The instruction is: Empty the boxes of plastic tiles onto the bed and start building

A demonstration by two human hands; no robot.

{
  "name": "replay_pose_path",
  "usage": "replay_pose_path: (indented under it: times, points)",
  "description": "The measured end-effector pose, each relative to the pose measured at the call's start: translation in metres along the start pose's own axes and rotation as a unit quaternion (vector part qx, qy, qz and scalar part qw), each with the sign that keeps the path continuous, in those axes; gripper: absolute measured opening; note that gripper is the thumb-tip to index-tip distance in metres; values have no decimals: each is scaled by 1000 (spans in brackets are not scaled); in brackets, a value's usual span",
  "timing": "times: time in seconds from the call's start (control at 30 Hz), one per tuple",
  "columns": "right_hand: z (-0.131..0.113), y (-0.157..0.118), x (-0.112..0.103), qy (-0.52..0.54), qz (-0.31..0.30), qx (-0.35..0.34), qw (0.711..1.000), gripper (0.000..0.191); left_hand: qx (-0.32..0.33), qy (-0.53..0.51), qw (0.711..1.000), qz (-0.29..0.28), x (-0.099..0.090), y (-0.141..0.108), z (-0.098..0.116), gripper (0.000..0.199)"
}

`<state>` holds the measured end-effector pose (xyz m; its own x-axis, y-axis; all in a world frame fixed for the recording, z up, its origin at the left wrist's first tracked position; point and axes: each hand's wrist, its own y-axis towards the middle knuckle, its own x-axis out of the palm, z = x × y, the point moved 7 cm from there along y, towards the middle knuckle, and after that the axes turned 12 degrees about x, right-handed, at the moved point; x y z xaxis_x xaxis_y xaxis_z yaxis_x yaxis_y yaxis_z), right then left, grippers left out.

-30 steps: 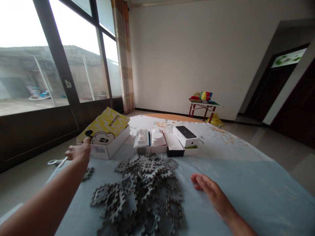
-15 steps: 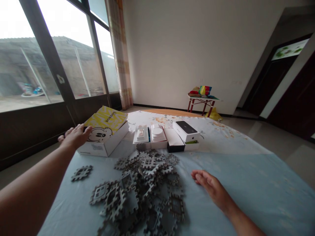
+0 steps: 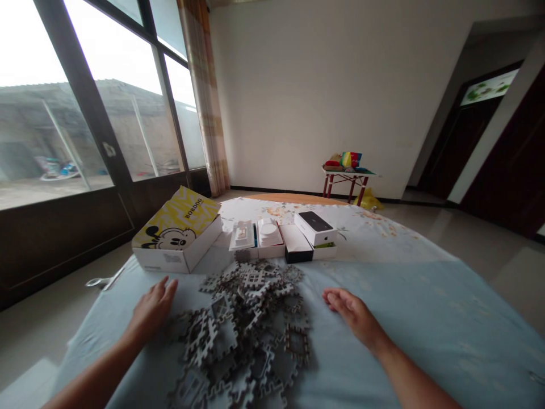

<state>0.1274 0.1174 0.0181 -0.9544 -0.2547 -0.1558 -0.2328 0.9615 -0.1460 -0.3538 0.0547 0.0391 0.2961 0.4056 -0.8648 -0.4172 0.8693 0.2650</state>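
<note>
A heap of grey toothed plastic pieces lies on the blue cloth between my hands. My left hand is left of the heap, in front of the yellow and white box, fingers apart and nothing in them. To the right of the heap, my right hand lies on its side near the cloth, its fingers curled together; whether anything is inside cannot be made out. Behind the heap stand small open boxes with white contents, a black-edged box and a white phone box.
The blue tablecloth covers the near part of the round table, with a white floral cloth beyond. A small side table holding colourful items stands by the far wall. Windows are on the left.
My left hand has come off the yellow and white box, toward me and right, beside the heap. It now hides the separate piece's former spot. The view has shifted slightly.
</note>
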Motion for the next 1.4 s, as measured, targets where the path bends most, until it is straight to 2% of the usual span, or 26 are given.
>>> replay_pose_path:
  times: [0.17,0.33,0.53,0.63,0.73,0.83,0.93,1.03,1.1,1.17,1.23,1.3,1.4]
  points:
    - [-1,-1,0,-1,0,-10,1000,49,80,-42,994,-60,29,-21,68,67]
    - [-3,-1,0,2,-1,-19,1000,48,160,-53,981,-99,46,-47,134,56]
    - [-3,0,0,-11,-13,-25,1000,48,216,-23,971,-98,62,-55,184,54]
    - [-5,-1,1,-16,-17,-27,999,48,241,-11,966,-94,62,-53,202,55]
    - [-7,-2,1,-17,-18,-31,999,48,265,-4,960,-90,55,-57,211,56]
    - [-7,-2,1,-19,-19,-30,999,49,347,0,931,-114,54,-70,219,57]
    - [-6,-1,1,-22,-20,-28,999,49,390,15,910,-144,57,-74,214,53]
    - [-3,0,1,-23,-21,-27,999,49,351,37,928,-120,50,-55,197,44]
    - [-2,1,1,-21,-23,-26,999,47,324,39,940,-99,41,-36,191,35]
    - [-3,1,1,-21,-23,-26,999,46,288,38,955,-65,30,-13,189,34]
    - [-4,0,1,-25,-20,-29,999,45,227,40,973,-13,21,12,189,44]
    - [-5,0,1,-29,-18,-31,999,44,152,36,987,22,21,35,188,59]
    - [-6,-1,3,-35,-20,-34,999,41,61,15,998,14,41,63,188,82]
